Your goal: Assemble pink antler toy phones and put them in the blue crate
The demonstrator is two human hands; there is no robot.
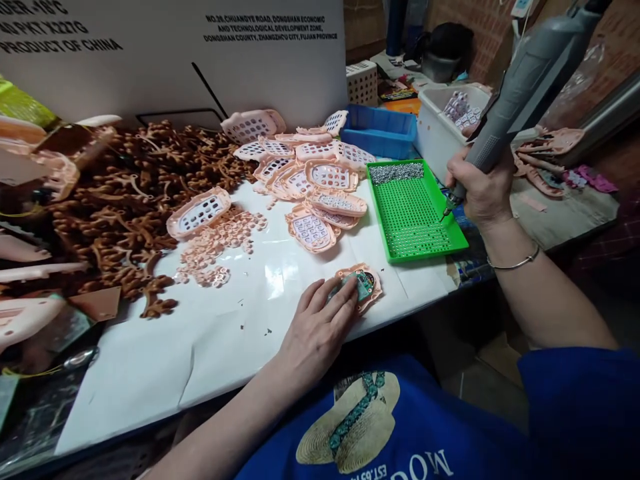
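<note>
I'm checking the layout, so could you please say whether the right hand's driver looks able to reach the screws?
Probably yes: the right hand holds the driver with its tip over the green tray, and nothing visible blocks the way to the screws.

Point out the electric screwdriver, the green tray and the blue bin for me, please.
Electric screwdriver (520, 87), head view: middle of its grey body.
Green tray (407, 203), head view: bare perforated floor.
Blue bin (384, 144), head view: its front wall.
</note>
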